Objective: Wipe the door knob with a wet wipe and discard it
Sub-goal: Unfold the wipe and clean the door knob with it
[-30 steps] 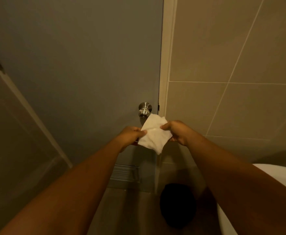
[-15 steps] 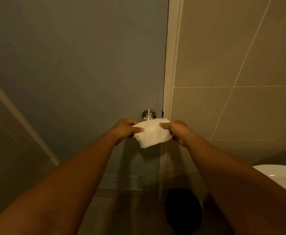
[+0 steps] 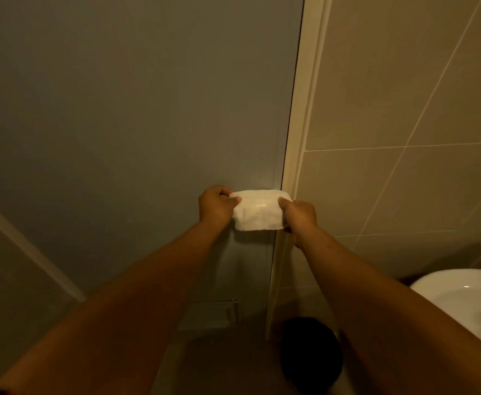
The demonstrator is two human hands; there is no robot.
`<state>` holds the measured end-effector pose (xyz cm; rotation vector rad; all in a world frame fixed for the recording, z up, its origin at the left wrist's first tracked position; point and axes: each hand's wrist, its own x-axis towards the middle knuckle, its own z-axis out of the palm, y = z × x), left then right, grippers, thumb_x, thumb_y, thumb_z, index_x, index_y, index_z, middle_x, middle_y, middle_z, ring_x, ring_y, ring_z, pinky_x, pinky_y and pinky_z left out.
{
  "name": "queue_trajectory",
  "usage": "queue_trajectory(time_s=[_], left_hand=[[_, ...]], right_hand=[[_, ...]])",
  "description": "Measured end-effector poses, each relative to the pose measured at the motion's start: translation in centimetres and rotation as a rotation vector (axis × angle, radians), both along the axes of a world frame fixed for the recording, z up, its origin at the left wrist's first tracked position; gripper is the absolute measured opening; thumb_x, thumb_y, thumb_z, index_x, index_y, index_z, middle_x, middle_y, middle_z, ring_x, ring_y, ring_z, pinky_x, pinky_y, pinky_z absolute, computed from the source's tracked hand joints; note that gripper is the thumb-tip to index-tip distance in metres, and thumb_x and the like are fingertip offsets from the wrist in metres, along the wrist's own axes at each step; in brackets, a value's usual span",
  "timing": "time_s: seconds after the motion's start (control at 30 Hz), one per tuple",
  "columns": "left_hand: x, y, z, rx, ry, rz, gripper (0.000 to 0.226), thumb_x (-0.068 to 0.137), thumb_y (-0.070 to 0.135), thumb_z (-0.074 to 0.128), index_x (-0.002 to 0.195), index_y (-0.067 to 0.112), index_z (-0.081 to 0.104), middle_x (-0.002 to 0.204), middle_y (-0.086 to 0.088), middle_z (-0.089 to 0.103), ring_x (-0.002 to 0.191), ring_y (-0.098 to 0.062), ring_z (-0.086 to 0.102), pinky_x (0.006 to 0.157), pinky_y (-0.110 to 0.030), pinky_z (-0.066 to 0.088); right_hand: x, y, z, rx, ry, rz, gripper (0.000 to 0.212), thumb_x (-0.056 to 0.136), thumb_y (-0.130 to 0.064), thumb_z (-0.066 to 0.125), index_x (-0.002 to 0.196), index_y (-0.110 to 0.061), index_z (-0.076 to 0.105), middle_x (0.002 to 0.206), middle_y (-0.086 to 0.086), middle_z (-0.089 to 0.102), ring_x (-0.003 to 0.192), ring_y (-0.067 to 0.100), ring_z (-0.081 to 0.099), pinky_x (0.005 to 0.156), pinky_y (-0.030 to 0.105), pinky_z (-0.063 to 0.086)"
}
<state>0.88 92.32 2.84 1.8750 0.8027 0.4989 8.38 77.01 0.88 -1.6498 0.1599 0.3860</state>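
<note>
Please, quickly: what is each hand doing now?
Left hand: closed, pinching the wet wipe's left edge.
Right hand: closed, pinching its right edge.

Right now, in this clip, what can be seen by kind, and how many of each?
Hands: 2, the left hand and the right hand
Wet wipe: 1, stretched between both hands
Door: 1
Sink: 1
Dark bin on the floor: 1
Total: 6

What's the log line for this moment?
phase: wipe stretched at door | left hand: pinching wet wipe | right hand: pinching wet wipe | knob: hidden behind wipe | discard: pending
</note>
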Motion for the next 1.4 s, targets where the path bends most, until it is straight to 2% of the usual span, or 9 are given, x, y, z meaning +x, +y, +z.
queue_trajectory(time_s=[0.2,0.33,0.43,0.57,0.8,0.97,1.07,1.2,1.4], left_hand=[[0.6,0.2,-2.0,0.007,-0.014,0.033,0.019,0.077,0.014,0.078,0.083,0.014,0.059,0.090,-0.004,0.063,0.079,-0.017,0.057,0.072,-0.024,0.043],[0.8,0.5,-3.1,-0.023,-0.021,0.034,0.023,0.075,0.014,0.080,0.081,0.014,0.057,0.088,-0.003,0.061,0.080,-0.019,0.057,0.072,-0.025,0.043],[1.1,0.5,-3.5,0.004,-0.019,0.015,0.026,0.074,0.015,0.080,0.077,0.014,0.054,0.086,-0.003,0.059,0.078,-0.019,0.056,0.071,-0.023,0.041],[1.0,0.4,-3.9,0.075,0.001,-0.048,0.033,0.077,0.014,0.078,0.066,0.019,0.047,0.084,-0.004,0.059,0.077,-0.019,0.054,0.073,-0.028,0.046],[-0.6,1.9,-2.6,0.308,-0.034,-0.124,0.014,0.081,0.023,0.070,0.084,0.013,0.061,0.093,-0.008,0.065,0.078,-0.019,0.060,0.073,-0.029,0.050],[-1.2,3.1,1.3,0.626,-0.069,-0.220,0.010,0.092,0.028,0.058,0.092,0.018,0.060,0.091,0.002,0.058,0.079,-0.012,0.057,0.070,-0.022,0.043],[-0.8,4.0,3.5,0.899,-0.130,-0.318,0.016,0.094,0.029,0.055,0.100,0.016,0.063,0.094,-0.001,0.060,0.083,-0.015,0.058,0.071,-0.025,0.047],[0.7,5.1,6.3,1.230,-0.164,-0.441,0.025,0.093,0.032,0.053,0.106,0.014,0.065,0.099,-0.006,0.063,0.090,-0.021,0.060,0.077,-0.030,0.047],[2.4,6.1,11.1,1.635,-0.205,-0.518,0.031,0.090,0.032,0.047,0.103,0.011,0.065,0.101,-0.011,0.060,0.092,-0.028,0.057,0.079,-0.039,0.044]], right_hand=[[-0.5,1.4,-2.2,-0.122,-0.092,-0.102,0.037,0.089,-0.023,0.064,0.123,-0.007,0.061,0.121,0.015,0.065,0.104,0.033,0.064,0.093,0.045,0.055],[-1.6,2.5,-2.9,-0.281,-0.499,-0.143,0.034,0.085,-0.010,0.068,0.117,-0.017,0.059,0.123,0.008,0.052,0.110,0.020,0.052,0.094,0.033,0.050],[-1.9,2.9,-3.3,-0.396,-0.706,-0.020,0.022,0.088,-0.002,0.060,0.102,-0.015,0.069,0.115,0.008,0.052,0.106,0.012,0.044,0.097,0.028,0.047],[-2.3,2.9,-3.4,-0.438,-0.771,0.127,0.027,0.089,0.001,0.055,0.110,-0.006,0.071,0.116,0.013,0.062,0.109,0.026,0.057,0.101,0.035,0.049],[-3.3,3.0,-3.1,-0.380,-0.807,0.065,0.031,0.092,-0.020,0.053,0.118,-0.007,0.064,0.120,0.010,0.056,0.109,0.024,0.058,0.092,0.028,0.049],[-3.5,3.2,-3.8,-0.400,-0.788,0.113,0.036,0.092,-0.036,0.060,0.119,-0.011,0.062,0.123,0.006,0.056,0.110,0.021,0.058,0.094,0.038,0.055],[-3.6,3.1,-3.9,-0.403,-0.798,0.147,0.045,0.089,-0.044,0.063,0.126,-0.018,0.056,0.125,0.004,0.055,0.112,0.021,0.056,0.095,0.036,0.053],[-3.1,3.0,-4.0,-0.564,-0.813,0.231,0.051,0.089,-0.045,0.062,0.132,-0.018,0.054,0.134,0.006,0.050,0.119,0.024,0.052,0.096,0.033,0.046],[-3.3,4.3,-4.1,-0.519,-0.689,0.171,0.059,0.084,-0.043,0.068,0.135,-0.020,0.050,0.136,0.005,0.048,0.123,0.024,0.049,0.098,0.034,0.044]])
